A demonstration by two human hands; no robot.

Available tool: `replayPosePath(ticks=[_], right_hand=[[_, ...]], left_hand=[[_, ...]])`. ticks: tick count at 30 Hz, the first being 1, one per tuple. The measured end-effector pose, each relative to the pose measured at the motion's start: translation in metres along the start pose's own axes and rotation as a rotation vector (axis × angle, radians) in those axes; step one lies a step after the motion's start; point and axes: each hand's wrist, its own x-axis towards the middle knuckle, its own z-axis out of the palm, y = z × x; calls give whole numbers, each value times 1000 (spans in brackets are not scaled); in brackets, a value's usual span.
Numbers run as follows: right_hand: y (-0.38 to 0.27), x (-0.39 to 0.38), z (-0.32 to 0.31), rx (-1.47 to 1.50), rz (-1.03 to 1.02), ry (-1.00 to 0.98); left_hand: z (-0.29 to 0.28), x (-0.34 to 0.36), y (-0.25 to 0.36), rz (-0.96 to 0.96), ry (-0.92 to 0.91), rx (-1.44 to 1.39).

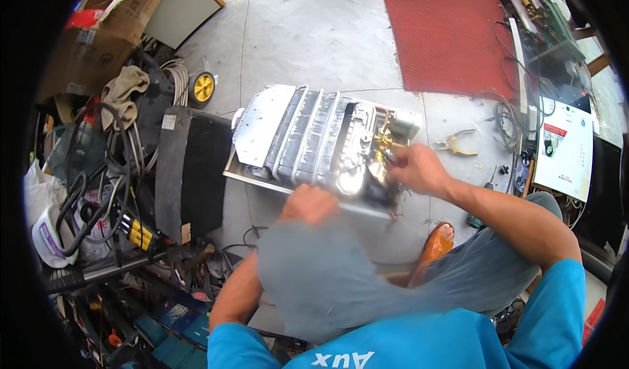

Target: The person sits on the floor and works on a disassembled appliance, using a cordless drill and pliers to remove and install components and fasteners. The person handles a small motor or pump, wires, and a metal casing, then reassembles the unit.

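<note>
Right hand (pixel 419 170) grip: fingers closed around a small dark tool at the brass fitting (pixel 383 141) on the right end of the opened metal appliance (pixel 308 143); the tool itself is too small to identify; left hand (pixel 308 204) grip: fingers curled over the near edge of the appliance's tray, palm down; whether anything is held inside that grip cannot be told, since the hand is partly blurred.

Appliance position: lying flat on the pale concrete floor (pixel 314 35), centre of view, silver ribbed casing uppermost, long axis running left to right; a copper pipe and the brass parts sit at its right end, just beside the right hand.

Surroundings: yellow-handled pliers (pixel 457 143) on the floor to the right of the appliance, apart from it; red mat (pixel 445 28) beyond, at upper right; white panel (pixel 565 147) at far right, near tangled cables; black board (pixel 191 169) just beside the appliance's left end; yellow wheel (pixel 203 87) above that board; cardboard box (pixel 98 35) at upper left; heap of hoses, cables and tools along the left edge; orange-brown shoe (pixel 436 244) below the right forearm; person wears a blue shirt and grey trousers.
</note>
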Motion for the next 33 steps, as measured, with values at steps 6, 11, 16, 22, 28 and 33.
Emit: replayPosePath(ticks=[6, 11, 16, 22, 28, 33], right_hand=[[-8, -4, 24, 246, -127, 73], [-27, 13, 29, 534, -10, -76], [-28, 10, 22, 342, -55, -278], [-17, 16, 40, 119, -210, -240], [1, 15, 51, -243, -541, 76], [6, 18, 83, -331, -596, 180]], left_hand=[[60, -39, -15, -103, 26, 147], [73, -38, -9, -168, -18, 224], [52, -21, 25, -332, 88, 22], [62, 38, 11, -465, 152, -65], [75, 21, 13, -495, 426, -376], [94, -28, 41, -1094, 686, -1234]])
